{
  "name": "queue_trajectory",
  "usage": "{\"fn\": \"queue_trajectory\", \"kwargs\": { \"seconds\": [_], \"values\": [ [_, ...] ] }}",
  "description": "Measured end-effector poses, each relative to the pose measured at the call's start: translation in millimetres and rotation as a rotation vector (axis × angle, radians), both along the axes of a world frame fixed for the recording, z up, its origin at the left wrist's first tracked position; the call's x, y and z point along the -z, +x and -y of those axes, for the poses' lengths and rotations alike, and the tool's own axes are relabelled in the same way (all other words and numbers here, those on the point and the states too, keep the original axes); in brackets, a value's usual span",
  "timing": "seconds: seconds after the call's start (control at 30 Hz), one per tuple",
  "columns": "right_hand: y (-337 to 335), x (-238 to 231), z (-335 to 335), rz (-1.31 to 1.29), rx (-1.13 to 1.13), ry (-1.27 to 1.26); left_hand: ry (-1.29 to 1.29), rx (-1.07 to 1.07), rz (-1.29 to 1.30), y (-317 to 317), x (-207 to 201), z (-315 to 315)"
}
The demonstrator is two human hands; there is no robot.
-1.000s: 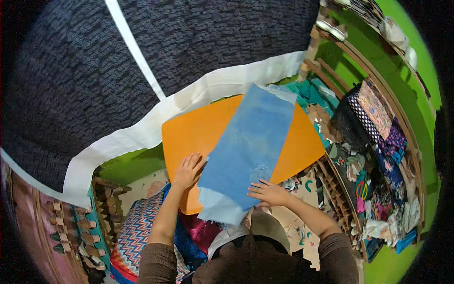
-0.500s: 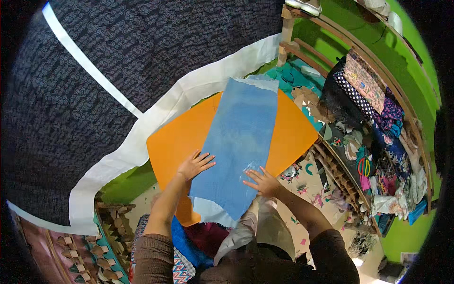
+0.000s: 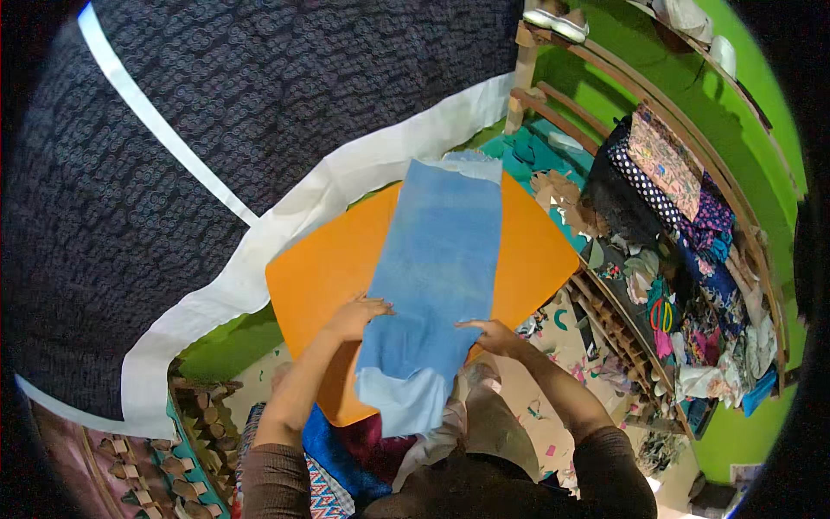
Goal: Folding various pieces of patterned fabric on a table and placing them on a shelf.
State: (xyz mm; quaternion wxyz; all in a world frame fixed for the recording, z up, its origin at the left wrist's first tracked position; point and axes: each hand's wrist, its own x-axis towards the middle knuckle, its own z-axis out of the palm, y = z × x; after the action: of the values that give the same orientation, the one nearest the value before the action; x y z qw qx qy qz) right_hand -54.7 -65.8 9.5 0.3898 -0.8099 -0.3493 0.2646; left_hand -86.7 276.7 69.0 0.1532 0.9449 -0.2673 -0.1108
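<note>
A long piece of blue denim cloth [image 3: 445, 233] lies lengthwise over an orange board [image 3: 324, 268]. Its far end is frayed and whitish, and its near end droops past the board's near edge, with a paler side [image 3: 402, 398] turned up. My left hand [image 3: 356, 318] holds the cloth's left edge, fingertips on top. Across from it, my right hand [image 3: 494, 336] pinches the right edge; most of its fingers are hidden beneath. Between both hands the cloth is bunched into soft folds.
Right of the board, a wooden rack [image 3: 635, 337] carries fabric scraps, folded cloths [image 3: 666, 164] and red-and-yellow-handled scissors [image 3: 661, 313]. Dark patterned fabric with a white border [image 3: 320, 190] hangs at the left. Scraps litter the floor [image 3: 519, 415].
Both hands went from lying flat with spread fingers to gripping the cloth's side edges. The near part of the cloth has been lifted and wrinkled, and the cloth has shifted slightly toward me.
</note>
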Motion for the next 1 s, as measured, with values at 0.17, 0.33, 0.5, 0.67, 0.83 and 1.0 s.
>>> {"fn": "queue_trajectory", "kwargs": {
  "seconds": [0.17, 0.33, 0.5, 0.67, 0.83, 1.0],
  "values": [
    [23, -29, 24, -0.246, 0.238, 0.366, -0.272, -0.114, -0.084, 7, -10, 1],
    [43, -99, 31, -0.535, 0.445, 0.354, -0.626, -0.487, -0.067, 13, -43, 21],
    [124, -86, 29, -0.252, 0.483, 0.501, -0.908, -0.721, 0.051, 87, -62, 46],
    [224, -57, 0, -0.482, 0.565, 0.739, -1.012, -0.940, 0.184, 174, -45, 51],
    [287, 28, 25, -0.661, 0.724, 0.293, -0.697, -0.818, 0.071, 201, 33, 58],
    [290, 25, 9, -0.649, 0.673, 0.328, -0.384, -1.196, 0.032, 172, 74, 45]
  ]
}}
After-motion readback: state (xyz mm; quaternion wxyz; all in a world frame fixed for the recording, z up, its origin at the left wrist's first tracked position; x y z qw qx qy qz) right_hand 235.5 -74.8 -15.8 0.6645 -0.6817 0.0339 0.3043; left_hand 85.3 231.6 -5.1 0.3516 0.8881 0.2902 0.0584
